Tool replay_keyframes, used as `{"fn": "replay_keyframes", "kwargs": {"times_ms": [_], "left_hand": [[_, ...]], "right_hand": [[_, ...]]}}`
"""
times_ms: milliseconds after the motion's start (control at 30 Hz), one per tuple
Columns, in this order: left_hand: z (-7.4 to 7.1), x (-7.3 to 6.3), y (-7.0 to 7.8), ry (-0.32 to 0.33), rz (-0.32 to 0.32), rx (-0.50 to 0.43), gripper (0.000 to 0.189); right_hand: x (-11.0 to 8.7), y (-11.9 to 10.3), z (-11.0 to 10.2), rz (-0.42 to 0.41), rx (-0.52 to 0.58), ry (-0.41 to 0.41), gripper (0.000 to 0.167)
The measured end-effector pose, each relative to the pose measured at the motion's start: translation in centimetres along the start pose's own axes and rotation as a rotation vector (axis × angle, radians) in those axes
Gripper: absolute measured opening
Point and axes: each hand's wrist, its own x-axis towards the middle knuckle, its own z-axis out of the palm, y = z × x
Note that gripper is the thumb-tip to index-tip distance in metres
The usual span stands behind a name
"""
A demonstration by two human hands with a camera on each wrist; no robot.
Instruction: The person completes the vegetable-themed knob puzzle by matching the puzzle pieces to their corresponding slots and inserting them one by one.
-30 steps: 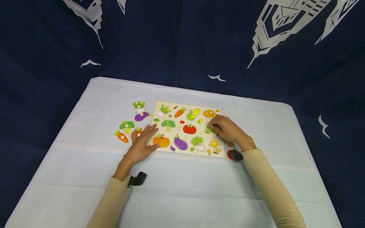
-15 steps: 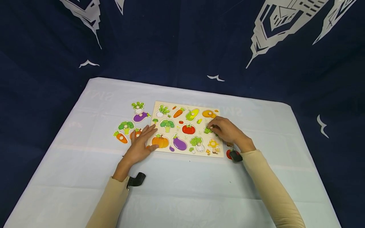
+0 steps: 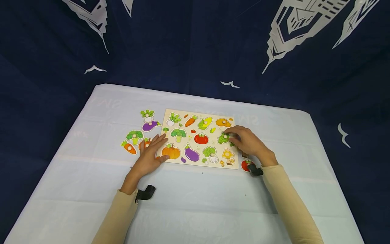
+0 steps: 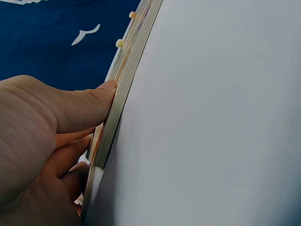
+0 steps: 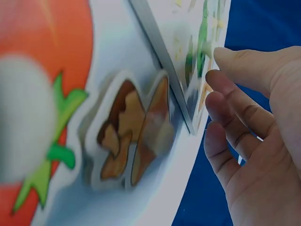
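A wooden vegetable puzzle board (image 3: pixel 198 147) lies flat on the white table. My left hand (image 3: pixel 149 157) rests on its left edge, fingers spread; in the left wrist view the thumb (image 4: pixel 89 106) presses the board's front edge. At the board's right side my right hand (image 3: pixel 250 142) hovers with thumb and fingers parted, beside a knobbed green vegetable piece (image 3: pixel 223 138) lying in its place. Knobbed corn (image 3: pixel 205 123), potato (image 3: pixel 223 122) and leafy cabbage (image 3: pixel 210 154) pieces also sit on the board. Between the right hand's fingers, nothing is held.
Left of the board lie loose turnip (image 3: pixel 147 116), eggplant (image 3: pixel 150 126), broccoli (image 3: pixel 134 136), carrot (image 3: pixel 129 147) and pumpkin (image 3: pixel 145 143) pieces. Right of it are a tomato piece (image 5: pixel 61 47) and a brown mushroom piece (image 5: pixel 127 136). A dark blue patterned cloth (image 3: pixel 189 47) hangs behind.
My right thumb and fingers have parted and let go of the green vegetable piece's knob, and the hand has drawn slightly right. The left hand stays on the board.
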Motion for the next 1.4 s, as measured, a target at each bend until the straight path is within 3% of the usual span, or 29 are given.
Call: {"fn": "replay_keyframes", "kwargs": {"times_ms": [300, 533, 933, 1400], "left_hand": [[0.0, 0.0, -0.1, 0.001, -0.001, 0.002, 0.068], [0.0, 0.1, -0.1, -0.005, 0.001, -0.003, 0.069], [0.0, 0.3, 0.0, -0.005, 0.002, -0.007, 0.069], [0.0, 0.0, -0.1, -0.006, -0.007, -0.01, 0.069]], "right_hand": [[-1.7, 1.1, -1.1, 0.034, 0.071, 0.092, 0.026], [-2.5, 1.8, -1.9, 0.083, 0.111, 0.109, 0.026], [-4.7, 2.9, -2.3, 0.172, 0.173, 0.026, 0.021], [-5.5, 3.9, -1.1, 0.154, 0.212, 0.001, 0.015]]}}
